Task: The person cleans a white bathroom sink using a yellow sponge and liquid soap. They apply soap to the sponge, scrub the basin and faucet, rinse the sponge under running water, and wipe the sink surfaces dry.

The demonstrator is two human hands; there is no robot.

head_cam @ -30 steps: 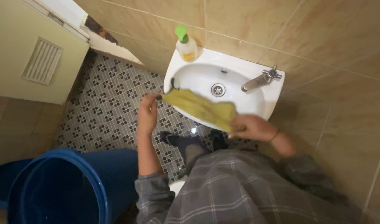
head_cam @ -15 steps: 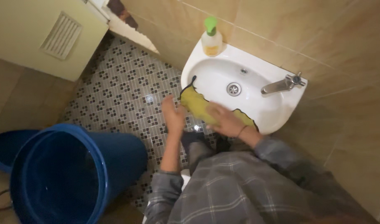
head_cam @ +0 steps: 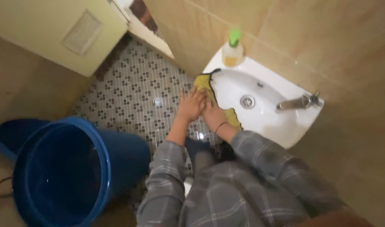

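Now both hands, left hand (head_cam: 191, 105) and right hand (head_cam: 212, 115), have moved together, fingers pressing the yellow cloth (head_cam: 204, 83) flat on the sink (head_cam: 285, 126) rim.

I see a yellow cloth (head_cam: 205, 84) with a dark edge, crumpled and draped over the near-left rim of the white sink (head_cam: 285, 126), running along it below the soap bottle (head_cam: 233, 50).

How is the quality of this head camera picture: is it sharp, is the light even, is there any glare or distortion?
Head view: soft with motion blur, so both hands, left hand and right hand, on the yellow cloth lack fine detail; light is dim and warm; small glare spots shine on the mosaic floor; the blue bucket interior is dark; the white sink looks brightest; edges bend from the wide lens.
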